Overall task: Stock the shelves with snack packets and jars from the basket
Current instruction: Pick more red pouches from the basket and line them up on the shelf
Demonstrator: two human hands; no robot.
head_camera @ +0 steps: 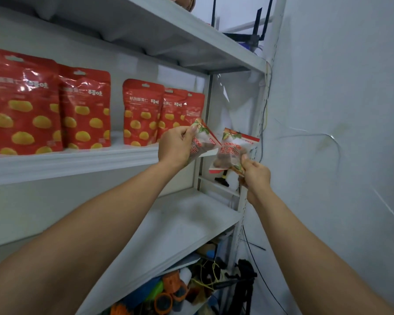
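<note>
- The left grip curls round the left packet, at the right end of the shelf in front of the pouches.
- The right grip pinches the bottom corner of the right packet, just off the shelf.
- Little room shows beside the pouches, so it is likely best to stand the packets in front, one at a time, labels out.
- A white wall with loose wires stands to the right, and there is clutter below.

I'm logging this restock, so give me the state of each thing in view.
left hand, gripping the left packet.
right hand, pinching the right packet at its bottom corner.
left packet, held tilted at the right end of the middle shelf.
right packet, held in the air, roughly upright.
red pouches, standing upright on the middle shelf.
</note>
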